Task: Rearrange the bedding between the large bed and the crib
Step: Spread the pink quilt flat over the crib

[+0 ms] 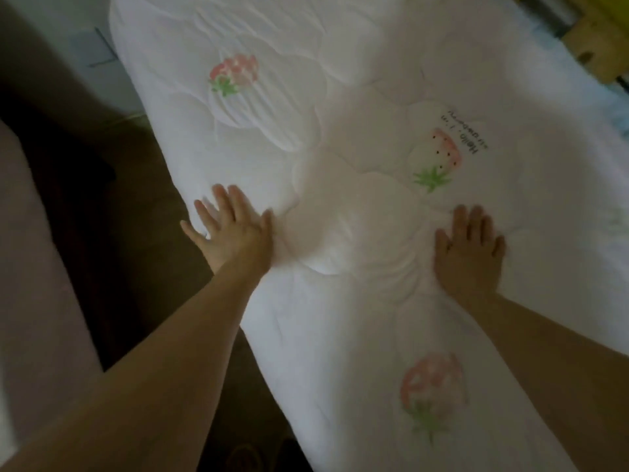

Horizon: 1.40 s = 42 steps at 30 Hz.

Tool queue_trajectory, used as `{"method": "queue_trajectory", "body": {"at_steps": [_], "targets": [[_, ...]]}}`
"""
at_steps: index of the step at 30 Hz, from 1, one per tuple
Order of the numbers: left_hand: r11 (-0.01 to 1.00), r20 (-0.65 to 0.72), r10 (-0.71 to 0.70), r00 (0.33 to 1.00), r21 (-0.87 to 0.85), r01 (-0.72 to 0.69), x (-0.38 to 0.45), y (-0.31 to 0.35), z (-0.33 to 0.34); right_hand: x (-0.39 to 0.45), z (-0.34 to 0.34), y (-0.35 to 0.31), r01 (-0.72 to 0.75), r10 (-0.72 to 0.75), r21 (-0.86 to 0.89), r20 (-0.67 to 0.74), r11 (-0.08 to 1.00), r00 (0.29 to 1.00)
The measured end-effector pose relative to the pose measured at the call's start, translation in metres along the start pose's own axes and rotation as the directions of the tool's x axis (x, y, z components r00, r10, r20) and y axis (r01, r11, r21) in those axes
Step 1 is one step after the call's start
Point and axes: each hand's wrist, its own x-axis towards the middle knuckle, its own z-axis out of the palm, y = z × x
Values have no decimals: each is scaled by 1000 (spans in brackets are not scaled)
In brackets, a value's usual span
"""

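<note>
A white quilted blanket with pink strawberry prints and a short line of black text lies spread across the bed. My left hand presses flat on its left edge with the fingers straight and spread. My right hand lies flat on the blanket further right, fingers straight. Between the two hands the fabric bunches into soft folds. Neither hand grips anything.
Dark floor runs along the left of the bed. A pale pinkish surface fills the far left. A wooden frame shows at the top right corner. Footwear shows dimly at the bottom edge.
</note>
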Motion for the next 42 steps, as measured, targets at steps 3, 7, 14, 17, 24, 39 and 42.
{"method": "queue_trajectory", "body": {"at_steps": [3, 7, 14, 17, 24, 39, 42], "targets": [[963, -138, 203, 969, -151, -223, -35, 49, -1, -31, -11, -23, 31, -35, 82, 55, 996, 998], [854, -114, 499, 859, -102, -510, -118, 63, 43, -94, -21, -50, 332, -339, 176, 11, 927, 941], [931, 58, 352, 934, 78, -356, -169, -8, 75, -180, 24, 52, 184, -181, -6, 124, 983, 976], [974, -45, 214, 976, -61, -216, -172, 37, 54, -177, 13, 89, 84, -82, -100, 32, 991, 996], [835, -152, 550, 821, 94, -542, -241, 113, 120, -159, 30, 96, 593, -592, 1, -73, 805, 803], [918, -101, 392, 914, -27, -396, -364, 124, 153, -271, 37, 191, 508, -510, 121, -12, 853, 860], [915, -95, 404, 910, 56, -400, -385, 82, 175, -299, 61, 235, 481, -481, 29, -15, 876, 877]]}}
